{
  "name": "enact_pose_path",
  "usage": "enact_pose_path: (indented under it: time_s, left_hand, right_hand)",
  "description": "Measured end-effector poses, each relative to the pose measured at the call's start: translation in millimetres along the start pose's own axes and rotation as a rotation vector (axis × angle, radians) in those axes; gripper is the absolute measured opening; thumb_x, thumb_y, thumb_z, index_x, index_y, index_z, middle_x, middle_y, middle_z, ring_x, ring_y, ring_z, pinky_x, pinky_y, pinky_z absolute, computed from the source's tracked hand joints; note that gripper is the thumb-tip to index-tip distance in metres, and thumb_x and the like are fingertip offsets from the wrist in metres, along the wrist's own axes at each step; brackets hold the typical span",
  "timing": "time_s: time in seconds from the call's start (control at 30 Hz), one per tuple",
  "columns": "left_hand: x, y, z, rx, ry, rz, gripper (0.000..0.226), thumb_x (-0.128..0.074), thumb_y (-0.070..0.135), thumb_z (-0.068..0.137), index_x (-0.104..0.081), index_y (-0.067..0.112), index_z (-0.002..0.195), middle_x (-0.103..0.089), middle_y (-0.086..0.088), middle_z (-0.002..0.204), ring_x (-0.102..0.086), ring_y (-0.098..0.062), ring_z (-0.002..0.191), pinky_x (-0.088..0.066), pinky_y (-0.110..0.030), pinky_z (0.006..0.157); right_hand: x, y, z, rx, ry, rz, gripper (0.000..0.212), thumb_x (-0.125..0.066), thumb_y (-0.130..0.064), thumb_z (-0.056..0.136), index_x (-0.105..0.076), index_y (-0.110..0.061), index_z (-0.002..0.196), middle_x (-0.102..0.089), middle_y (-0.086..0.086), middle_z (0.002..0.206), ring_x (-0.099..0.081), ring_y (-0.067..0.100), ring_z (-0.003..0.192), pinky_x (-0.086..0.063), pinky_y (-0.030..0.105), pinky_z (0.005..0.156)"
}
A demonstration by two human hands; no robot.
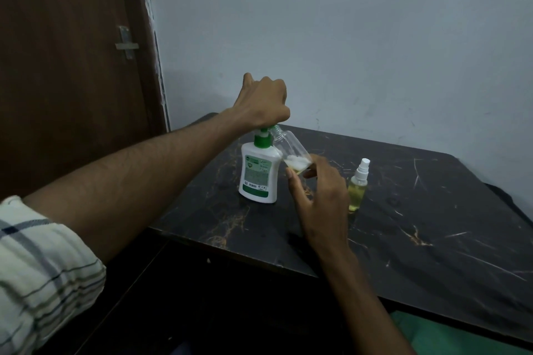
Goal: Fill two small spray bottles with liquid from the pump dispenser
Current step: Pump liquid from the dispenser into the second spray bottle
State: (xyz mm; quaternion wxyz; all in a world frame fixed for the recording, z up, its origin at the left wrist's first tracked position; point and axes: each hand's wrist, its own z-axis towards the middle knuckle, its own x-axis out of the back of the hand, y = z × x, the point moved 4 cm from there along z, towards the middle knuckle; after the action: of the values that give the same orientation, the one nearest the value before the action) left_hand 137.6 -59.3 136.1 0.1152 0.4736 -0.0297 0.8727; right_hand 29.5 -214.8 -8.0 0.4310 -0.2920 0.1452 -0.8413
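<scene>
A person presses a pump dispenser (259,173) with the left hand (264,101) and holds an open spray bottle (290,150) at its spout with the right hand (317,190).

The white dispenser with a green pump stands upright on the dark marble-patterned table (432,239), near its far left corner. The left hand sits on top of the pump head with fingers curled down over it. The right hand pinches the lower end of the clear, capless bottle between thumb and fingertips; the bottle is tilted, its neck up against the spout, with a little pale liquid and foam pooled at its base. To the right, well apart from the dispenser, a second spray bottle (357,187) stands upright with its white sprayer on, holding yellowish liquid. A striped sleeve (43,274) covers the left upper arm.
</scene>
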Motion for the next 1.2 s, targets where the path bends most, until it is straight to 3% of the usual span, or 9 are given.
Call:
enact_pose_path:
  time_s: [0.23, 0.43, 0.9, 1.07, 1.2]
  left_hand:
    - [6.9, 3.9, 0.4, -0.054, -0.016, 0.038, 0.007, -0.05, 0.023, 0.063, -0.055, 0.02, 0.068, -0.067, -0.001, 0.072, -0.063, -0.024, 0.072, -0.034, -0.051, 0.1]
    - [0.7, 1.3, -1.1, -0.008, -0.025, 0.024, 0.022, -0.048, 0.022, 0.061, -0.065, 0.013, 0.071, -0.071, -0.005, 0.071, -0.066, -0.028, 0.073, -0.034, -0.051, 0.099]
    - [2.3, -1.8, 3.6, -0.023, -0.008, 0.03, 0.015, -0.051, 0.022, 0.061, -0.063, 0.015, 0.068, -0.068, -0.001, 0.068, -0.065, -0.026, 0.071, -0.034, -0.051, 0.099]
    - [0.0, -1.1, 3.6, -0.008, -0.002, -0.006, 0.023, -0.046, 0.022, 0.061, -0.066, 0.015, 0.069, -0.07, 0.0, 0.07, -0.064, -0.023, 0.07, -0.033, -0.05, 0.101]
    - [2.4, 2.2, 3.7, -0.051, -0.014, 0.034, 0.01, -0.051, 0.019, 0.064, -0.061, 0.017, 0.068, -0.068, -0.001, 0.07, -0.063, -0.025, 0.07, -0.034, -0.051, 0.1]
  right_hand:
    - [0.6, 0.8, -0.9, -0.015, 0.006, 0.0, 0.036, -0.056, -0.05, 0.101, -0.062, -0.02, 0.119, -0.062, -0.007, 0.103, -0.056, 0.01, 0.091, -0.05, 0.036, 0.083]
    - [-0.8, 2.2, -1.7, -0.011, -0.003, -0.003, 0.033, -0.057, -0.049, 0.101, -0.06, -0.022, 0.12, -0.061, -0.008, 0.103, -0.055, 0.01, 0.091, -0.051, 0.038, 0.083]
    - [-2.5, 6.3, -1.3, -0.02, -0.009, -0.011, 0.038, -0.053, -0.055, 0.101, -0.059, -0.024, 0.123, -0.061, -0.008, 0.105, -0.055, 0.011, 0.093, -0.05, 0.036, 0.082]
    - [-4.8, 7.3, -0.4, -0.019, -0.012, -0.022, 0.038, -0.052, -0.055, 0.101, -0.059, -0.024, 0.122, -0.061, -0.01, 0.104, -0.055, 0.01, 0.092, -0.05, 0.038, 0.083]
    - [-4.0, 5.2, -0.8, -0.002, -0.004, -0.031, 0.037, -0.053, -0.055, 0.1, -0.059, -0.025, 0.121, -0.061, -0.011, 0.102, -0.055, 0.009, 0.091, -0.051, 0.038, 0.083]
